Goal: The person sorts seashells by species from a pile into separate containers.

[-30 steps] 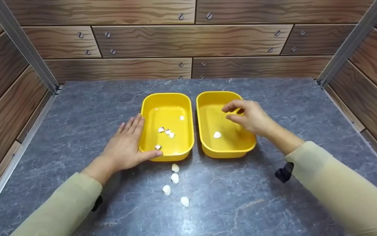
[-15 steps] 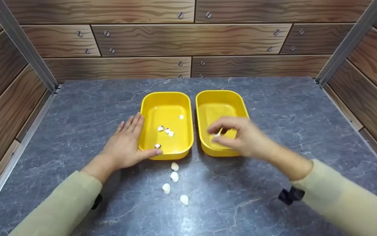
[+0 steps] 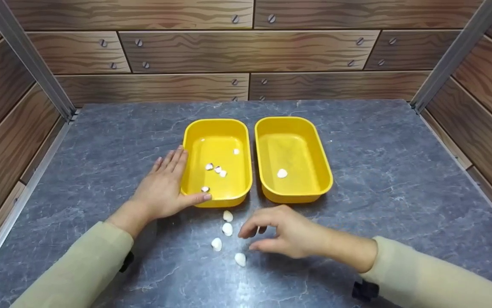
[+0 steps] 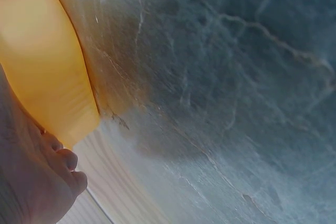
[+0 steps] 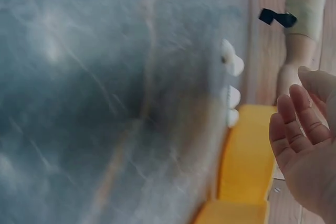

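The right hand (image 3: 286,232), thumb and fingers bowed apart, holds nothing; four shells (image 3: 227,229) lie near its fingertips, where a low, light pinch should suit. The left hand (image 3: 162,188) rests straight-fingered against a yellow tub (image 3: 229,201), thumb at its rim.

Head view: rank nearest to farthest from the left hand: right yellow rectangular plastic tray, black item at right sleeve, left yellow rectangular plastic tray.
1. Left yellow tray: left hand against its left side.
2. Right yellow tray: just beyond.
3. Black item: lower right.
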### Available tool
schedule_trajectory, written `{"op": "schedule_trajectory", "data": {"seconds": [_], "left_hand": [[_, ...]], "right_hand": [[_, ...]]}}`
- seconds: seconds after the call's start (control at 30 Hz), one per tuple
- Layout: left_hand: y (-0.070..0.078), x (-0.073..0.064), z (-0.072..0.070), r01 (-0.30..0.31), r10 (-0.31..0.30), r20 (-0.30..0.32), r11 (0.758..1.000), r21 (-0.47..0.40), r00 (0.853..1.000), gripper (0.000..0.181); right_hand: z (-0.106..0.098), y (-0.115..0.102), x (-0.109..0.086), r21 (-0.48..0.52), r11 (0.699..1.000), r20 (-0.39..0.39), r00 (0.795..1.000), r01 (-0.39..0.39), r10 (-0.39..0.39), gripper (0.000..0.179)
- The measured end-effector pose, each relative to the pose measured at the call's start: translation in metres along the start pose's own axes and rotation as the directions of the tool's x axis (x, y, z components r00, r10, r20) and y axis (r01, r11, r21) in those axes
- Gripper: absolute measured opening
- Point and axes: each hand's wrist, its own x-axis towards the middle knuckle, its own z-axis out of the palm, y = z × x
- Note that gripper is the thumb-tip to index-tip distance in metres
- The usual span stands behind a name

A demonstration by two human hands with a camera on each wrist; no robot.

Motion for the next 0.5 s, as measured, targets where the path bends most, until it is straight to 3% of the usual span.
{"op": "schedule_trajectory", "data": {"seconds": [0.2,0.5], "left_hand": [[-0.001,0.001,0.0,-0.009,0.009,-0.004,1.0,-0.002,1.0,0.127],[-0.002,0.0,0.0,-0.014,0.014,-0.008,1.0,-0.012,1.0,0.126]], "right_hand": [[0.016,0.011,-0.003,0.01,1.0,0.035,0.999,-0.025,0.025,0.023],[0.03,0.026,-0.004,0.041,0.988,0.099,0.985,-0.146,0.141,0.03]]}}
